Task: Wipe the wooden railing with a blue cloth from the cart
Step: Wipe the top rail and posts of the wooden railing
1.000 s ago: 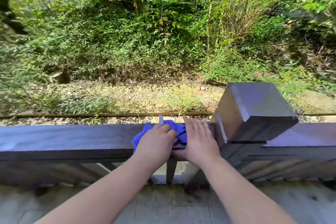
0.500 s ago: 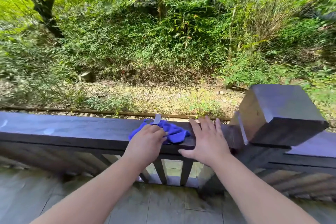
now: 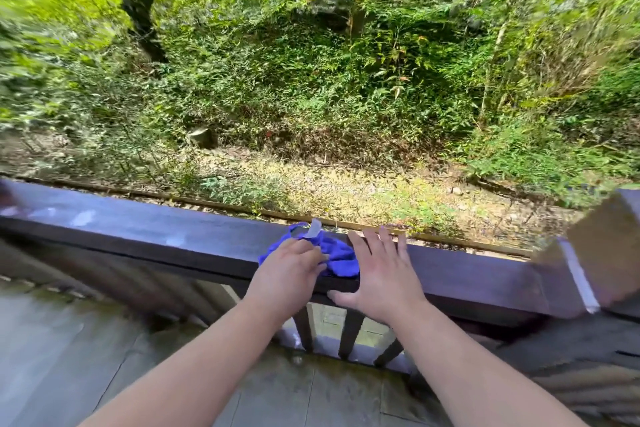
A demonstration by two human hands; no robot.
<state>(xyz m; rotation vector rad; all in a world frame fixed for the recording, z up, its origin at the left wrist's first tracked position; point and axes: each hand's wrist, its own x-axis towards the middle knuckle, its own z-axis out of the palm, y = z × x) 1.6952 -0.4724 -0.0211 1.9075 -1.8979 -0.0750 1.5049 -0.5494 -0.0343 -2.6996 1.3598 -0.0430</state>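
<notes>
Crumpled blue cloth [image 3: 337,255] bunched on the flat top of the dark wooden railing [image 3: 173,236], small white tag [image 3: 314,229] sticking up at its far side. Left hand [image 3: 287,274] on top of it, fingers curled down into the folds and gripping, probably to bear weight on the wad and drag it along the wood. Right hand [image 3: 381,274] just beside the cloth and touching it, fingers straight and spread flat on the rail, thumb against the near face, holding nothing. Most likely a brace.

Long bare run of rail open to the left, out to the frame edge. Shorter stretch to the right, ending at the blurred square wooden post [image 3: 606,253] — a hard stop. Beyond the far edge, a drop to sunlit ground and green brush; cloth close to that edge, so some risk of slipping over.
</notes>
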